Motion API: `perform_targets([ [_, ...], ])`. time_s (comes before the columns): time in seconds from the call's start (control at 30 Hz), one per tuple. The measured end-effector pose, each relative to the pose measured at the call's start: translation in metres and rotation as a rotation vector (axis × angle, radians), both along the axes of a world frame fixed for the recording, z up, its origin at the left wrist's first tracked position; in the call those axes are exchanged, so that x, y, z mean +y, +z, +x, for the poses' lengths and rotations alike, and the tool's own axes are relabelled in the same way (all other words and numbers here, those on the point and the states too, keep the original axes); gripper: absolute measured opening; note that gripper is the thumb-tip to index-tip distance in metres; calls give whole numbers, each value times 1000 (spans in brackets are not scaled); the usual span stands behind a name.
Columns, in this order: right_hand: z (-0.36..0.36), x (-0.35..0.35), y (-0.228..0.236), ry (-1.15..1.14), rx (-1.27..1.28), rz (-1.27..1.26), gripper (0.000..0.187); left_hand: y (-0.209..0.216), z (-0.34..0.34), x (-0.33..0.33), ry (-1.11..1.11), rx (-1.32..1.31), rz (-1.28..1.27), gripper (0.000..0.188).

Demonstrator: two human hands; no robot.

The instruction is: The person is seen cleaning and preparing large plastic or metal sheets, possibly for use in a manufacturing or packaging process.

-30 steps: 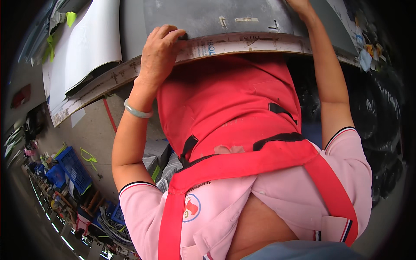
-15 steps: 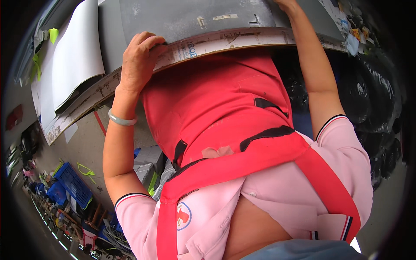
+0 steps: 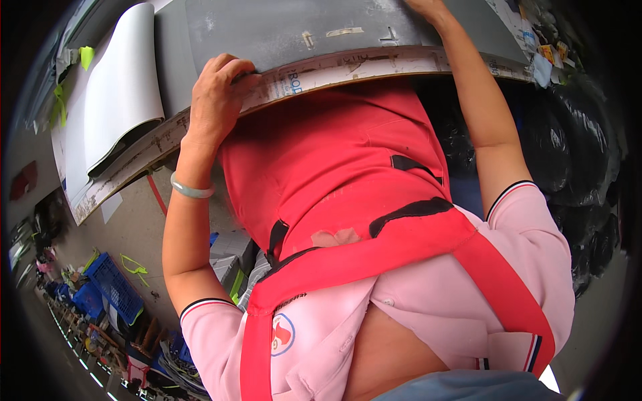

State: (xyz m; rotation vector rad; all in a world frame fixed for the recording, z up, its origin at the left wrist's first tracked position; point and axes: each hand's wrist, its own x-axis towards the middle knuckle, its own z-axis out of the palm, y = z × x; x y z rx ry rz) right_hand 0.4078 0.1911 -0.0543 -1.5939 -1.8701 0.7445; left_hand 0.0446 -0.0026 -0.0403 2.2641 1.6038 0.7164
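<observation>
Grey sheet [image 3: 281, 33] covers the worktable [image 3: 348, 67]; left hand [image 3: 217, 97] grip curls over its edge, right hand [image 3: 428, 8] grip unclear.

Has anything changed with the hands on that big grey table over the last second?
Hardly. The left hand stays curled over the near edge of the grey table, and the right hand stays flat on its top further along. Neither took hold of anything new or let go. Only the camera's view shifted slightly.

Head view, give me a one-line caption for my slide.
Left hand grips the worn table edge while the right hand rests on a grey sheet farther back.
</observation>
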Motion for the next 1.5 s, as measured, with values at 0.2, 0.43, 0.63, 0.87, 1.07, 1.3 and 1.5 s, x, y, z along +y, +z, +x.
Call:
perform_targets([
  [0.2,68,33,-26,71,-112,-107,43,6,84,47,-134,-37,2,21],
  [0.43,49,30,-35,23,17,2,45,-40,124,83,82,41,357,12],
  [0.63,8,-57,16,95,94,15,22,-27,110,72,81,114,267,13],
  [0.87,18,-113,27,367,-59,118,16,-24,121,75,140,162,202,33],
  [1.07,14,-115,24,468,-171,190,13,-26,121,73,146,164,194,33],
  [1.3,23,-109,33,225,-50,-169,21,-22,119,69,156,206,186,32],
  [1.5,11,-115,19,62,89,-198,25,-24,121,76,162,179,184,32],
])
